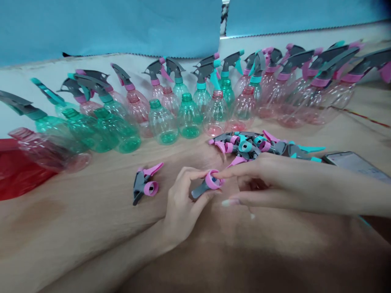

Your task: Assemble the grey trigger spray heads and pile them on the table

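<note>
My left hand (181,205) is closed around a grey trigger spray head (200,189), its pink collar turned up toward me. From the right, my right hand (259,177) reaches over with the index fingertip at the collar's opening. Its thumb is stretched out below, apart from the collar, while the other fingers curl under and are partly hidden. Left of my hands, another grey and pink spray head (139,185) lies on the wooden table (100,219). Just beyond my right hand is a pile of spray heads (244,144) in grey, pink and turquoise.
Several clear green bottles (190,118) and pink bottles (215,116) without heads stand behind my hands. Behind them, bottles fitted with spray heads (203,75) line the wall. A red plastic bag (21,171) lies at left, a phone (356,162) at right.
</note>
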Action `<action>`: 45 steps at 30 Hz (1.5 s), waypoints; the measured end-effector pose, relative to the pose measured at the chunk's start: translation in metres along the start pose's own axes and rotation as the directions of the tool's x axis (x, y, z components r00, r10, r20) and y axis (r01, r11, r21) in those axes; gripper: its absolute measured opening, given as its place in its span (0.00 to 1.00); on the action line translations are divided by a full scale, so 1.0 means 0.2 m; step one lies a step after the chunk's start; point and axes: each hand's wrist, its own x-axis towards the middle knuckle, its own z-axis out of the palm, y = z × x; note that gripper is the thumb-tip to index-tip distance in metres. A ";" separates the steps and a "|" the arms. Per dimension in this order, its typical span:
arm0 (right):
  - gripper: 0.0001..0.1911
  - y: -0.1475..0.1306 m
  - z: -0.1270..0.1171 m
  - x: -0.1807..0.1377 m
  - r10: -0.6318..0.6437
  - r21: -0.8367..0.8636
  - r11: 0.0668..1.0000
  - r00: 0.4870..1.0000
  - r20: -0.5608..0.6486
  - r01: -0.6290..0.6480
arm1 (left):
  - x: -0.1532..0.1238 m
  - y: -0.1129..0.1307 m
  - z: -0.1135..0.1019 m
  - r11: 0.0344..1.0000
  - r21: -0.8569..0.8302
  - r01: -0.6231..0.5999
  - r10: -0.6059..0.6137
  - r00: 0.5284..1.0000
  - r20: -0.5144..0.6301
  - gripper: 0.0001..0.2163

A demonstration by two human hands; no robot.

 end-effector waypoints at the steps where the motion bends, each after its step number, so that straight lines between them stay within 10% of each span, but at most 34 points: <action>1: 0.15 0.01 0.00 0.01 -0.006 0.029 1.000 1.000 0.008 0.006 | 0.00 0.00 0.00 1.000 -0.014 0.007 -0.007 1.000 -0.019 0.13; 27: 0.07 0.04 0.06 0.10 -0.051 -0.050 0.998 0.951 -0.303 0.037 | 0.01 -0.01 0.01 0.985 -0.152 0.076 -0.068 0.996 0.057 0.11; 45: 0.07 0.04 -0.02 0.07 -0.106 -0.053 0.993 0.993 -0.058 0.103 | 0.00 -0.02 -0.01 0.998 -0.052 0.045 -0.035 0.985 0.171 0.11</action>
